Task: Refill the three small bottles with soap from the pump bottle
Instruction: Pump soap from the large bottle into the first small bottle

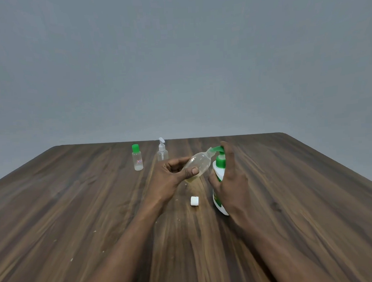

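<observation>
Nearest me, a white cap (194,200) lies on the bench (76,211). At its 1 o'clock my right grip (230,181) wraps the pump bottle (218,171). My left grip (172,178) holds a tilted clear bottle (198,162), its mouth at the nozzle. Farther off, at 11 o'clock, stand a green-capped bottle (137,158) and a spray bottle (162,151).

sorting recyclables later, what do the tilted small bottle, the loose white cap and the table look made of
Small bottle: clear glossy plastic, likely; yellowish liquid shows through. White cap: opaque smooth plastic, probably. Table: dark wood grain with soft sheen, solid wood or laminate, cannot tell.
</observation>
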Demonstrator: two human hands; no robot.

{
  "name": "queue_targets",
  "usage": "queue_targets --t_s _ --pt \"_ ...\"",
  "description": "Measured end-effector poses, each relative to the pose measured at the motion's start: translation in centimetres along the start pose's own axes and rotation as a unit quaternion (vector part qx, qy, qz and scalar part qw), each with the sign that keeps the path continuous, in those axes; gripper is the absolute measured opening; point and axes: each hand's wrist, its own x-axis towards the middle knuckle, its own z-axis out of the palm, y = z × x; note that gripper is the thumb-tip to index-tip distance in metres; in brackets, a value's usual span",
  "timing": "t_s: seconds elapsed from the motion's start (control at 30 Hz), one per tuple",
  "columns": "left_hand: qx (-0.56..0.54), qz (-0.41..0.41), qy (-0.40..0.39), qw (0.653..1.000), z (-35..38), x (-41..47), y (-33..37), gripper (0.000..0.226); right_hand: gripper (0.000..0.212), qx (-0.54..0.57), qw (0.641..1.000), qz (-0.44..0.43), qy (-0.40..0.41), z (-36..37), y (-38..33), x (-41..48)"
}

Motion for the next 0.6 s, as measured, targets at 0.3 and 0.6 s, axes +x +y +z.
queue_targets --t_s 0.3,0.6 --pt "0.000 0.005 -0.007 1.000 -0.48 -0.27 0.01 0.037 0.062 0.002 1.000 -0.013 -0.004 -0.12 -0.07 -0.05" --pt "-0.010 0.028 0.037 0.999 -0.13 -0.29 0.05 0.036 0.070 0.006 1.000 -0.014 -0.007 -0.10 -0.21 -0.14"
